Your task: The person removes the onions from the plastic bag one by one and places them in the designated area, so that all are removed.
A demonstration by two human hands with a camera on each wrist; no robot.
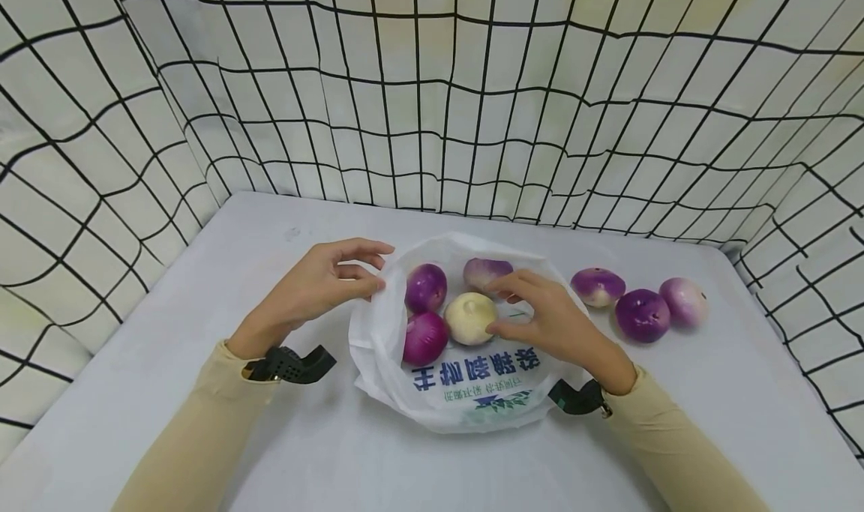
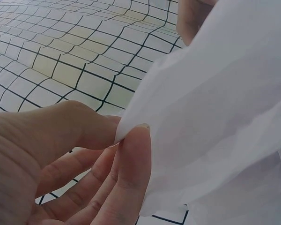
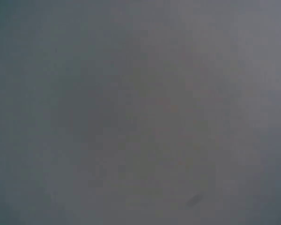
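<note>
A white plastic bag (image 1: 466,414) with blue printed characters lies with its mouth spread wide. Inside are a red onion (image 1: 425,339), a round purple vegetable (image 1: 426,288), a pale yellow onion-like bulb (image 1: 470,318) and a purple-and-white round vegetable (image 1: 484,272). At the bag's left rim, my left hand (image 1: 337,276) pinches the thin plastic (image 2: 187,122) between thumb and finger, clearly seen in the left wrist view. My right hand (image 1: 550,317) reaches over the right side, thumb tip at the pale bulb's edge, fingers spread apart from the thumb. The right wrist view is only a grey blur.
Right of the bag, on the white table (image 1: 297,452), rest a purple-and-white vegetable (image 1: 598,286), a dark purple one (image 1: 642,315) and a paler one (image 1: 683,302). Black netting (image 1: 418,81) over white walls encloses the back and sides.
</note>
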